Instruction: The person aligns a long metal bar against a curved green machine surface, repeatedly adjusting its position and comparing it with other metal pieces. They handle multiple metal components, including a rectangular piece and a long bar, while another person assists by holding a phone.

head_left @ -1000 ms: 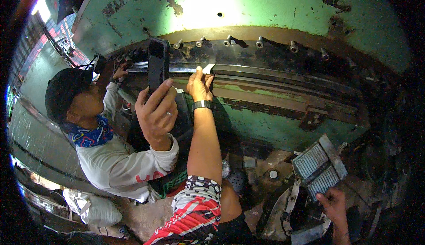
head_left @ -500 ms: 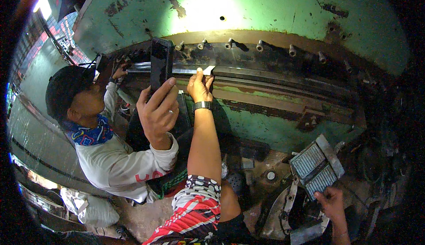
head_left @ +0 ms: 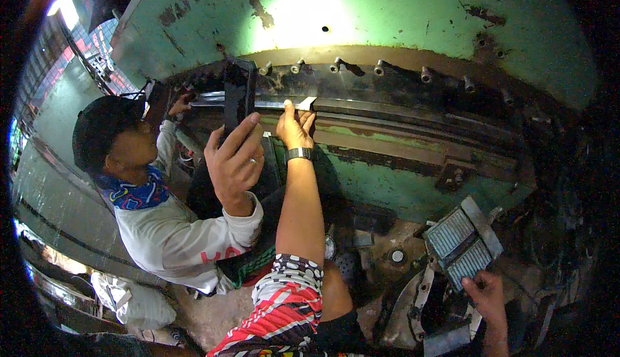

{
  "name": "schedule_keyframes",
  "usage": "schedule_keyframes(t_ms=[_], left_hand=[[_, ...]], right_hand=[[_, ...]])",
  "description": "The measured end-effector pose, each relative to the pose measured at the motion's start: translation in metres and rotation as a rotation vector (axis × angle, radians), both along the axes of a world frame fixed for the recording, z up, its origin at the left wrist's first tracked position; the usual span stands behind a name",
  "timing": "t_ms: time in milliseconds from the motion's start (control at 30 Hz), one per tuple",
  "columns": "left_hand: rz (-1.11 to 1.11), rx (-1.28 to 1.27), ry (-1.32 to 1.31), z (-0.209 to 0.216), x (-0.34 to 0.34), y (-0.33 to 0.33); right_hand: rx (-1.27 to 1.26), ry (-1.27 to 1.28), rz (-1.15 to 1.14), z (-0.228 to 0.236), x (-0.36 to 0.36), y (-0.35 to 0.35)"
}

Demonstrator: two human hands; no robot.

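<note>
My left hand (head_left: 297, 128), with a watch on the wrist, reaches up to a long bright metal bar (head_left: 270, 104). Its thumb lies over the bar's right end and the fingers curl beneath. The bar rests against a dark ledge (head_left: 400, 112) on a green machine, below a row of bolts. At the lower right, my right hand (head_left: 484, 295) grips the edge of what looks like a floodlight (head_left: 457, 244), its grey finned back and bracket facing me. A co-worker's near hand (head_left: 236, 166) holds up a dark flat rectangular object (head_left: 240, 95), partly covering the bar; their far hand (head_left: 181, 104) is at the bar's left end.
Bolts (head_left: 380, 68) stick out above the ledge. A bright light spot falls on the green machine panel (head_left: 413, 15). The co-worker (head_left: 168, 234) crouches close at left. A white sack (head_left: 139, 302) lies lower left, and metal parts (head_left: 416, 299) clutter the floor at right.
The view has shifted slightly, so most things sit a little further right. My left hand stays on the bar, and my right hand keeps its grip. The co-worker still holds up the dark object.
</note>
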State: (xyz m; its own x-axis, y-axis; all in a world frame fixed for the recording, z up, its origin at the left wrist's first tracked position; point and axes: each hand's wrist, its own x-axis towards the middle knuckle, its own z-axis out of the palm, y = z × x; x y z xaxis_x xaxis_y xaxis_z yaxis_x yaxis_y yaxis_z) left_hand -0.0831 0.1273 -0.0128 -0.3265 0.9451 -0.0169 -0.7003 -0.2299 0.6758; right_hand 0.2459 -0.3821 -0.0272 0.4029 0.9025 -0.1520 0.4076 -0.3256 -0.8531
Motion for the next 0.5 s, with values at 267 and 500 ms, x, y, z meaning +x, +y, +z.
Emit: schedule_keyframes(t_ms=[267, 500], left_hand=[[-0.098, -0.135, 0.470, -0.019, 0.048, -0.099], [-0.830, 0.264, 1.289, -0.030, 0.135, -0.257]], right_hand=[[-0.001, 0.023, -0.164, -0.003, -0.012, 0.000], [0.166, -0.258, -0.144, -0.040, 0.009, 0.000]])
